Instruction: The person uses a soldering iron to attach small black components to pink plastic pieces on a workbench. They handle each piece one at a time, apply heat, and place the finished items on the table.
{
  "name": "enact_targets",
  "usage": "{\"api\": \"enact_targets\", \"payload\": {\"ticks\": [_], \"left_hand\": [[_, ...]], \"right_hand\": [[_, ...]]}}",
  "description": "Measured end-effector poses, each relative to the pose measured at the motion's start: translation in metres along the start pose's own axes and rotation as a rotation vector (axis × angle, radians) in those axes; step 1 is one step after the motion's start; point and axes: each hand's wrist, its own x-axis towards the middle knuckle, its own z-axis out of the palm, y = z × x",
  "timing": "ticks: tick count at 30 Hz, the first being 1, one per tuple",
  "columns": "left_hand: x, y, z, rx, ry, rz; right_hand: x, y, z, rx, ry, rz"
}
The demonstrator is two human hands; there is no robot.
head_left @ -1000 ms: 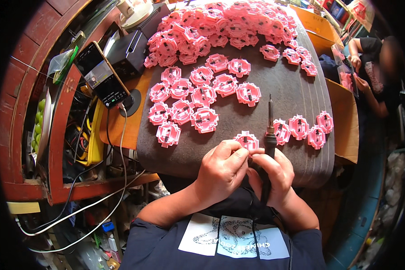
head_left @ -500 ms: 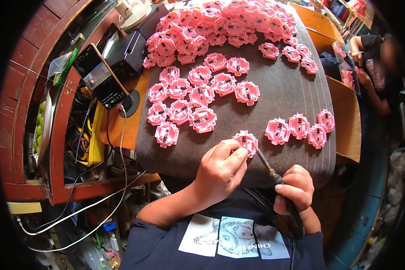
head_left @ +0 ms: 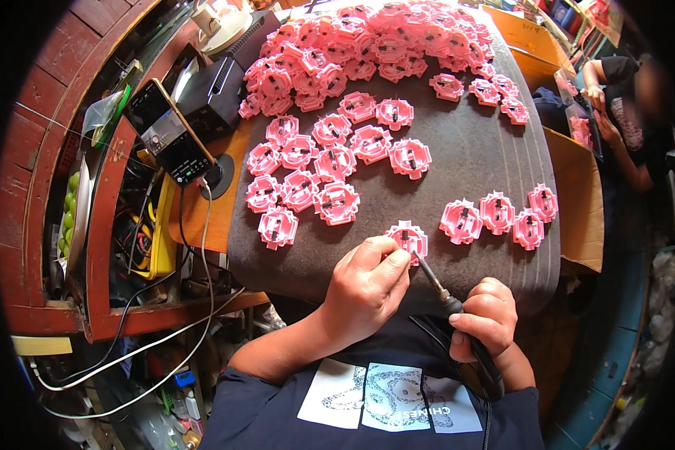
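A pink plastic housing (head_left: 407, 235) with small black and metal parts inside lies near the front edge of the dark work surface. At its near side, my left hand (head_left: 369, 279) is closed in a pinch, the fingertips at the housing's edge; whatever is between them is too small to make out. My right hand (head_left: 489, 321) grips the black handle of a soldering iron (head_left: 436, 284) from the right. The iron's thin metal shaft slants up and left, its tip meeting the near right part of the housing.
Similar pink housings (head_left: 336, 162) lie at left, more (head_left: 496, 212) at right, and a big heap (head_left: 367, 41) at the far end. A phone (head_left: 174, 135) stands on a holder at left, beside a black box (head_left: 210, 94). Cardboard boxes (head_left: 576, 202) and another person (head_left: 626, 112) are at right.
The soldering iron has moved left and slightly down, its tip going from beside the housing onto it. My left hand keeps its pinch in nearly the same place.
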Motion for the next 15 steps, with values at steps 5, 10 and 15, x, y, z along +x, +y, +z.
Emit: {"api": "enact_targets", "payload": {"ticks": [5,10,15], "left_hand": [[0.0001,0.0000,-0.0005,0.004,-0.005,0.002],[0.0006,0.0007,-0.0004,0.003,0.001,0.001],[-0.0005,-0.0008,0.0007,0.005,0.003,0.008]], "right_hand": [[0.0011,0.0003,0.0009,0.001,0.003,-0.005],[0.0007,0.0013,0.0013,0.004,-0.002,-0.019],[0.0029,0.0000,-0.0001,-0.003,-0.027,-0.023]]}}
